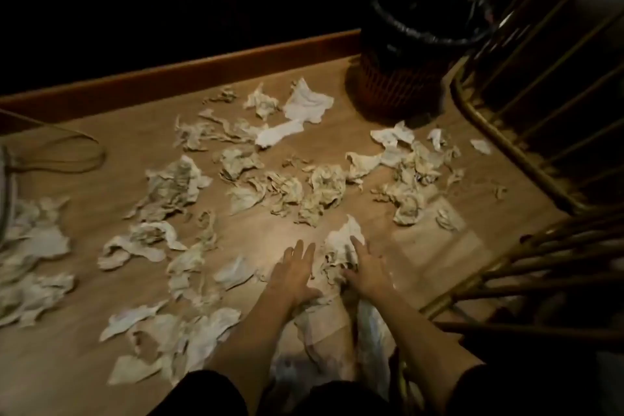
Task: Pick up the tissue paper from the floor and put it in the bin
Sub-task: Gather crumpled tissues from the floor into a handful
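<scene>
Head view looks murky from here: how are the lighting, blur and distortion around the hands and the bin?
Head view: dim, warm light, brightest on the wood-look floor near the hands; the black-lined orange basket bin sits in gloom, its inside unreadable; the crumpled whitish tissue paper under the right hand and left hand is soft and slightly blurred; wide-angle bending curves the brown baseboard.

bin (pixel 429 40) interior dark, tissue (pixel 20 246) cropped left

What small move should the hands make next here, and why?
Probably close both hands around the crumpled tissue between them and lift it. The left hand and right hand lie open against it, nothing gripped, and the bin stands farther ahead.
</scene>
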Available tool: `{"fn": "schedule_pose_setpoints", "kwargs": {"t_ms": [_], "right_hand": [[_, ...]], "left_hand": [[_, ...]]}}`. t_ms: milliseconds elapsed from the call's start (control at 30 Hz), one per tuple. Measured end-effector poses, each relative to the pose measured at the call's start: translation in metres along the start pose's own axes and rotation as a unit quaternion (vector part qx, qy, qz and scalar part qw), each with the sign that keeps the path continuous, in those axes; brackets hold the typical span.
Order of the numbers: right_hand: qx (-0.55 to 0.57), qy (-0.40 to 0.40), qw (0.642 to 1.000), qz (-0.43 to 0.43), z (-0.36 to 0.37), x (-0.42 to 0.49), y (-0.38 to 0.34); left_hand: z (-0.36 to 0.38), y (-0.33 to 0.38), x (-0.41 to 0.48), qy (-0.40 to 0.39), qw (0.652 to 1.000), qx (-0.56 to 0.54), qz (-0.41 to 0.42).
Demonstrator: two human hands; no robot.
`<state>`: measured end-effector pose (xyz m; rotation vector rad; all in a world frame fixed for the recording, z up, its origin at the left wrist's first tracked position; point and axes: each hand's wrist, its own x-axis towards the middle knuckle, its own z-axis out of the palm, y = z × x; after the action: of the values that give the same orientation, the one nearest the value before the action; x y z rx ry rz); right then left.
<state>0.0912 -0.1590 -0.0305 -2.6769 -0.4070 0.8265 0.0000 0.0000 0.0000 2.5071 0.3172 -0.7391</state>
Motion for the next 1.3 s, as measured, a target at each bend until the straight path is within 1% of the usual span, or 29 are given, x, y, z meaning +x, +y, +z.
{"fn": "schedule_pose_setpoints", "kwargs": {"t_ms": [33, 100, 167, 233, 267, 300, 367, 433, 467, 533, 567, 633, 667, 700, 767, 800, 833, 900, 967, 1033, 1067, 1133, 1167, 1233, 1300], "right_hand": [[-0.002, 0.008, 1.000, -0.013, 0.015, 0.011, 0.008], [-0.038, 0.043, 0.997, -0.044, 0.034, 0.028, 0.011], [-0.050, 0.140, 0.986, -0.075, 0.049, 0.043, 0.009], [-0.003, 0.222, 0.970, -0.103, 0.061, 0.047, 0.006], [0.023, 0.247, 0.962, -0.116, 0.062, 0.048, 0.005], [0.048, 0.256, 0.958, -0.122, 0.062, 0.051, 0.005], [0.088, 0.253, 0.957, -0.110, 0.054, 0.054, 0.006], [0.149, 0.248, 0.956, -0.044, 0.038, 0.050, 0.006], [0.183, 0.252, 0.950, 0.000, 0.028, 0.047, 0.007], [0.239, 0.285, 0.926, 0.066, 0.015, 0.035, 0.008], [0.245, 0.307, 0.916, 0.081, 0.012, 0.027, 0.009], [0.221, 0.321, 0.918, 0.074, 0.015, 0.008, 0.013], [0.206, 0.310, 0.926, 0.070, 0.017, -0.004, 0.015], [0.196, 0.288, 0.934, 0.084, 0.023, -0.017, 0.019], [0.143, 0.255, 0.948, 0.125, 0.038, -0.043, 0.030], [0.107, 0.247, 0.955, 0.126, 0.048, -0.053, 0.038], [0.084, 0.232, 0.961, 0.120, 0.060, -0.061, 0.046], [0.099, 0.192, 0.969, 0.121, 0.080, -0.070, 0.057], [0.120, 0.195, 0.967, 0.111, 0.091, -0.074, 0.059], [0.126, 0.224, 0.964, 0.070, 0.094, -0.079, 0.055], [0.145, 0.226, 0.961, 0.060, 0.091, -0.081, 0.052], [0.197, 0.223, 0.954, 0.047, 0.079, -0.082, 0.043], [0.213, 0.232, 0.948, 0.037, 0.072, -0.080, 0.038], [0.234, 0.253, 0.939, 0.005, 0.055, -0.072, 0.021], [0.228, 0.243, 0.942, -0.043, 0.047, -0.067, 0.000]], "left_hand": [[0.016, -0.003, 0.011, -0.010, 1.000, 0.011, -0.003], [0.041, -0.009, 0.032, 0.017, 0.999, 0.040, 0.004], [0.057, -0.013, 0.047, 0.100, 0.992, 0.063, 0.045], [0.071, -0.013, 0.058, 0.196, 0.971, 0.061, 0.119], [0.074, -0.012, 0.064, 0.238, 0.959, 0.043, 0.151], [0.074, -0.011, 0.067, 0.256, 0.953, 0.021, 0.162], [0.069, -0.009, 0.069, 0.273, 0.950, -0.018, 0.147], [0.055, -0.010, 0.062, 0.279, 0.951, -0.038, 0.127], [0.048, -0.012, 0.057, 0.284, 0.949, -0.048, 0.128], [0.037, -0.021, 0.045, 0.288, 0.946, -0.056, 0.138], [0.034, -0.024, 0.039, 0.293, 0.943, -0.049, 0.149], [0.039, -0.029, 0.027, 0.285, 0.942, -0.027, 0.177], [0.044, -0.029, 0.021, 0.266, 0.944, -0.020, 0.195], [0.055, -0.029, 0.018, 0.231, 0.949, -0.017, 0.215], [0.079, -0.025, 0.018, 0.134, 0.960, -0.035, 0.244], [0.089, -0.023, 0.020, 0.097, 0.962, -0.030, 0.252], [0.097, -0.021, 0.023, 0.085, 0.962, 0.004, 0.261], [0.099, -0.018, 0.027, 0.094, 0.949, 0.124, 0.275], [0.094, -0.019, 0.027, 0.099, 0.935, 0.173, 0.294], [0.088, -0.025, 0.022, 0.111, 0.938, 0.148, 0.293], [0.086, -0.031, 0.019, 0.121, 0.945, 0.115, 0.281], [0.076, -0.045, 0.013, 0.134, 0.962, 0.058, 0.231], [0.069, -0.051, 0.009, 0.143, 0.964, 0.051, 0.220], [0.055, -0.065, 0.001, 0.173, 0.953, 0.075, 0.238], [0.044, -0.081, -0.013, 0.195, 0.943, 0.089, 0.253]]}}
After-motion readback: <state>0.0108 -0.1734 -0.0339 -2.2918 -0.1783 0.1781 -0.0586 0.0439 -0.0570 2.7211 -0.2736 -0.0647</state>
